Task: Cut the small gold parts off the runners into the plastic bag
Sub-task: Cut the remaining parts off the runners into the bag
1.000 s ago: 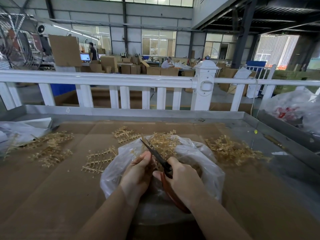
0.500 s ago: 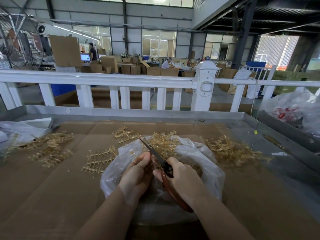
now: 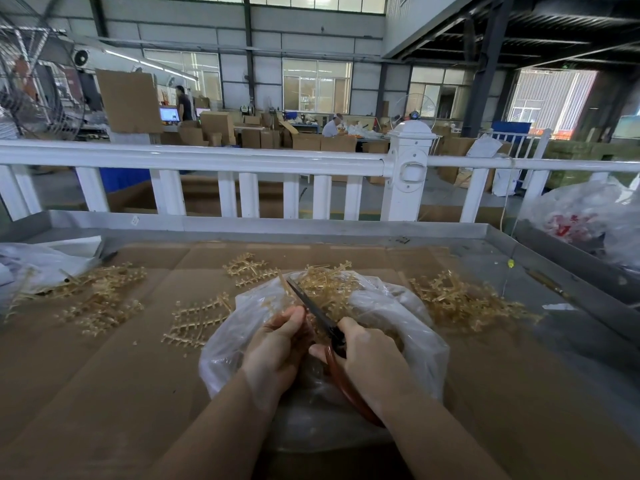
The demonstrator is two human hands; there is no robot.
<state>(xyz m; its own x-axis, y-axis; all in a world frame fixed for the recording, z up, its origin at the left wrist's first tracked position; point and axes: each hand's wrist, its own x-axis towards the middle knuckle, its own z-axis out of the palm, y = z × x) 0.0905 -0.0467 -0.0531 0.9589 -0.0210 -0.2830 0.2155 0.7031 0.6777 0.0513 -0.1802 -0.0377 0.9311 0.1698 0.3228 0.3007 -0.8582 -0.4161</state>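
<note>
Scissors (image 3: 317,311) tipped slightly further left than before.
My right hand (image 3: 369,355) grips them; my left hand (image 3: 277,344) pinches a runner (image 3: 291,294) over the bag (image 3: 408,327).

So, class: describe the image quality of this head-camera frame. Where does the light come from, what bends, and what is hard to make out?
Head view: daylight from the rear windows leaves the roof dark; the wide lens bows the white railing; the plastic bag shows pale sheen; the gold runners blur into a tangle; what the left hand holds is unclear, while the right hand grips the scissors.
</note>
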